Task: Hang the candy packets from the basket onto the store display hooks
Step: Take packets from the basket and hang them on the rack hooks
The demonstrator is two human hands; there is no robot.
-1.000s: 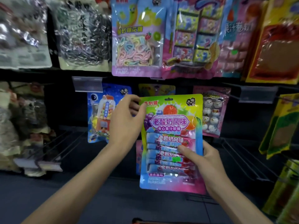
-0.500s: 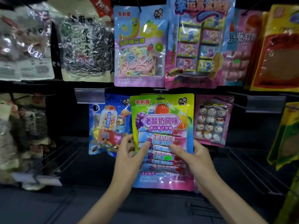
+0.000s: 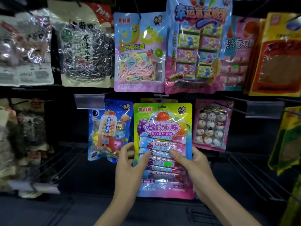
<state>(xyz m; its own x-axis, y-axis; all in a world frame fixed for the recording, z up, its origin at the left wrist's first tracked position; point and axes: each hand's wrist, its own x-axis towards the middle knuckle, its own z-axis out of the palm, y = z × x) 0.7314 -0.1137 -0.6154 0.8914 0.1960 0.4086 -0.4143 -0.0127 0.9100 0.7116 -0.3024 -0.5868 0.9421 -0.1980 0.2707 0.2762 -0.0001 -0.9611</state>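
A green-and-pink fruit chew packet (image 3: 162,128) hangs upright in the middle of the lower row, in front of a yellow packet of which only the top edge shows. My left hand (image 3: 130,167) grips its lower left edge, thumb on the front and fingers behind. My right hand (image 3: 193,165) holds the lower right edge the same way. The hook that carries the packet is hidden behind its top. The basket is out of view.
A blue gumball packet (image 3: 107,129) hangs to the left and a pink snowman packet (image 3: 211,126) to the right. Marshmallow (image 3: 140,53), boxed candy (image 3: 197,46) and sunflower seed (image 3: 84,49) packets fill the upper row. Bare wire hooks (image 3: 249,173) jut out at lower right.
The fruit chew packet rose and now hangs level with its neighbours. My left hand dropped from the packet's top corner to its lower left edge. My head came closer to the rack.
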